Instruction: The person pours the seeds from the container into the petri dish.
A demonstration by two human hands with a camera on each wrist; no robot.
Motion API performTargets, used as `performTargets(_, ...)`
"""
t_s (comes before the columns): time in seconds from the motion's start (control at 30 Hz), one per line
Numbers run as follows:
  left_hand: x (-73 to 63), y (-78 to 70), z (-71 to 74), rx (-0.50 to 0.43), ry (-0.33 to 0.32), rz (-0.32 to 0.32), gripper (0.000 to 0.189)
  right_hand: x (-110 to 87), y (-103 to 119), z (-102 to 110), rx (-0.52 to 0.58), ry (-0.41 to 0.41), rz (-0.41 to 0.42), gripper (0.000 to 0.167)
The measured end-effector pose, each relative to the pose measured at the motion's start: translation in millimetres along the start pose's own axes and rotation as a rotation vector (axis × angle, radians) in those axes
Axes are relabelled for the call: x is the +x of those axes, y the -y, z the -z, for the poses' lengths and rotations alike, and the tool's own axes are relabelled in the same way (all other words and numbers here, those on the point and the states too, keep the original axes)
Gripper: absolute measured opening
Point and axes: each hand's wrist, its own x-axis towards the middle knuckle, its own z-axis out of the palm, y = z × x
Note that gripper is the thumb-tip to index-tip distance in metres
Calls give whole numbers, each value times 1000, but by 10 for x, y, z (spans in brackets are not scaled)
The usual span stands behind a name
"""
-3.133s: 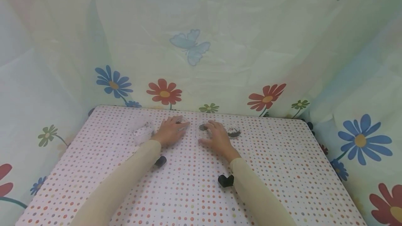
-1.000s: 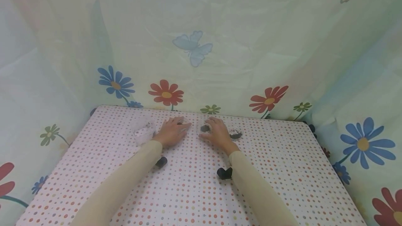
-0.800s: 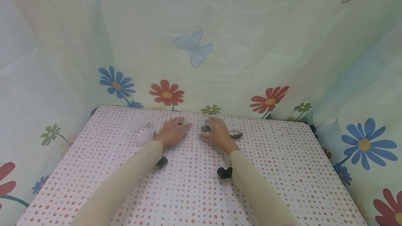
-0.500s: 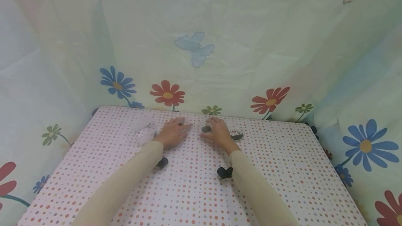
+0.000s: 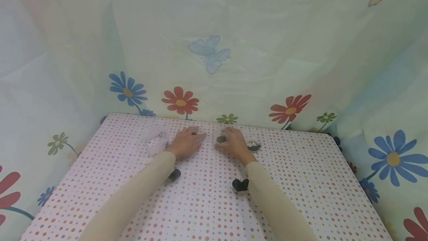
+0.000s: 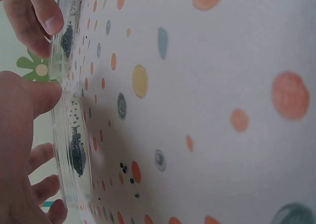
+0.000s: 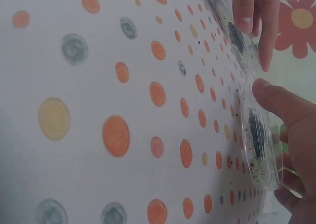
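Note:
Two clear round dishes with dark grains inside rest side by side near the table's far edge. My left hand [image 5: 186, 143] spans the left dish [image 6: 75, 150], thumb on one side of the rim and fingers round the other. Similarly, my right hand [image 5: 235, 145] grips the right dish [image 7: 257, 135] between thumb and curled fingers. The two thumbs are close to each other in the wrist views. In the head view, the hands cover much of both dishes.
Right of my right hand lies another clear dish [image 5: 254, 144] with dark grains. A clear container [image 5: 156, 141] with a few dark specks stands left of my left hand. Loose black grains [image 6: 123, 168] lie on the dotted tablecloth [image 5: 207, 203]. A flowered curtain [image 5: 207, 84] hangs behind.
Since the oldest frame, my right thumb and fingers have drawn in closer round the right dish. Over the last second both hands look nearly still; the head view has shifted slightly.

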Motion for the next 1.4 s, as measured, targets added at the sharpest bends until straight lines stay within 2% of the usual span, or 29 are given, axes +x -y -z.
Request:
performTargets(0.87,7,-7,-11,-6,13,15,46,-74,30,-24,62,26,-51,76)
performTargets(1.13,6,2,-31,-18,-1,5,46,-130,23,-9,100,13,-62,74)
performTargets(1.4,-11,-10,-17,-19,1,18,45,-183,34,36,90,6,-56,77)
